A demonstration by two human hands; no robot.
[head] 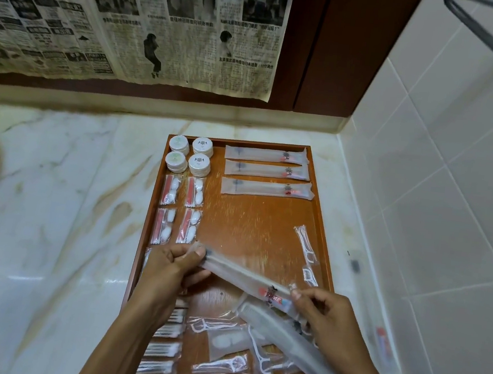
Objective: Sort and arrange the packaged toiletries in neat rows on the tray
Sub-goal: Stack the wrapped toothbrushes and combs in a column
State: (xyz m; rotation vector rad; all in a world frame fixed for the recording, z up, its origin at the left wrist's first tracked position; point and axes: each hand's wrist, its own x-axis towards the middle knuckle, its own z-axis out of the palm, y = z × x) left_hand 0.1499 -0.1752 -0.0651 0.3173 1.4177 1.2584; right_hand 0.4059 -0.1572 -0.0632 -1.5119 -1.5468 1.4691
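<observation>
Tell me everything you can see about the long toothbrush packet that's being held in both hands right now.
The toothbrush packet is a long, narrow sleeve of frosted, translucent plastic with a dark emblem and a red and blue printed item showing near its right end. It is held in the air over the wooden tray, slanting down from upper left to lower right. The left hand pinches its left end and the right hand pinches its right end. It looks like the three packets already lined up at the tray's far side.
</observation>
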